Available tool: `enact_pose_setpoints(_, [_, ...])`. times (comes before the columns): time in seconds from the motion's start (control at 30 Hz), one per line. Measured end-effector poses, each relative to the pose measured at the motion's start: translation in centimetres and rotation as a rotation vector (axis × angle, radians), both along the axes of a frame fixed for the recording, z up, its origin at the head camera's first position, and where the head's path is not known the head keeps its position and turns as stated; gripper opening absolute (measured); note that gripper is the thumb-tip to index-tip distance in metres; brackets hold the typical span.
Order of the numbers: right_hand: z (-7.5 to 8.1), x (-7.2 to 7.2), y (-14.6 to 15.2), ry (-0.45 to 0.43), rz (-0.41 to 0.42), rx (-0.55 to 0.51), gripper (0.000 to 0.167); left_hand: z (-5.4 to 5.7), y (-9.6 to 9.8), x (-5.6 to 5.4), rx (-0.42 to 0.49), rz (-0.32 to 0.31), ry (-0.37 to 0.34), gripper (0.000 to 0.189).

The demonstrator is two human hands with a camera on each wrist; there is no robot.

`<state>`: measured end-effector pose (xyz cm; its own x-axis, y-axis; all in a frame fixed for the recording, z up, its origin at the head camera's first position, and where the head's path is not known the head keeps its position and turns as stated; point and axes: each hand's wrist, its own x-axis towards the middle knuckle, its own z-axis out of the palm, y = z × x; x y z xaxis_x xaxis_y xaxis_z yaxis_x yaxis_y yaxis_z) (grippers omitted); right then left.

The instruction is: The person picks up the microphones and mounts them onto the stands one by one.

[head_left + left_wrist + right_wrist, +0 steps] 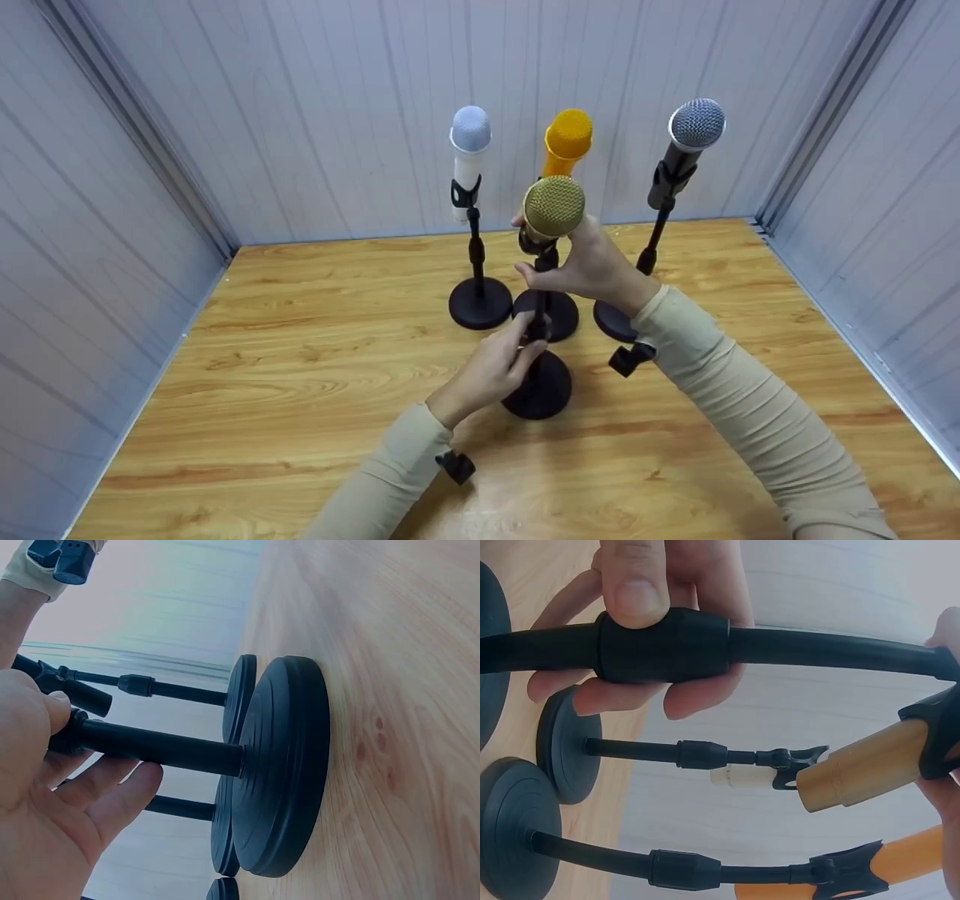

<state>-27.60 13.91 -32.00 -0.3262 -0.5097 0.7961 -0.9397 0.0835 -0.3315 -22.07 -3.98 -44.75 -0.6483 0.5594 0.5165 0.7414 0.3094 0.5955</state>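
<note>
A gold microphone (555, 206) sits tilted in the clip of a black desk stand, whose round base (536, 397) rests on the table. My left hand (491, 367) grips the stand's pole at the thick collar (664, 645), thumb on one side and fingers behind. Higher up, my right hand (596, 262) holds the top of the stand around the microphone clip (937, 731), just below the gold head; some of its fingers are hidden behind the microphone. In the left wrist view, the lower pole (165, 750) runs bare from my left fingers to the base.
Behind stand a white microphone (471, 131), an orange microphone (570, 135) and a silver-headed black microphone (697, 124), each on a black stand. The orange one's base (566, 319) is close behind the front base. Panel walls (337, 112) enclose the wooden table (300, 375).
</note>
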Motion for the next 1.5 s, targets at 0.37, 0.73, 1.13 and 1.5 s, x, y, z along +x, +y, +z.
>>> enact_pose_setpoints(0.37, [0.2, 0.1, 0.2, -0.022, 0.036, -0.013, 0.074, 0.0, 0.0, -0.2, -0.011, 0.012, 0.001, 0.031])
enact_pose_setpoints(0.73, [0.7, 1.0, 2.7, 0.032, 0.021, 0.091, 0.091, -0.1, 0.0, -0.2, 0.019, -0.007, -0.041, 0.03])
enact_pose_setpoints(1.13, [0.1, 2.7, 6.4, -0.143, -0.022, 0.061, 0.086, 0.1, -0.1, -0.2, 0.02, -0.013, -0.069, 0.028])
enact_pose_setpoints(1.5, [-5.7, 0.9, 9.1, -0.342, -0.065, 0.378, 0.076, -0.1, -0.1, -1.0, 0.006, 0.014, -0.067, 0.032])
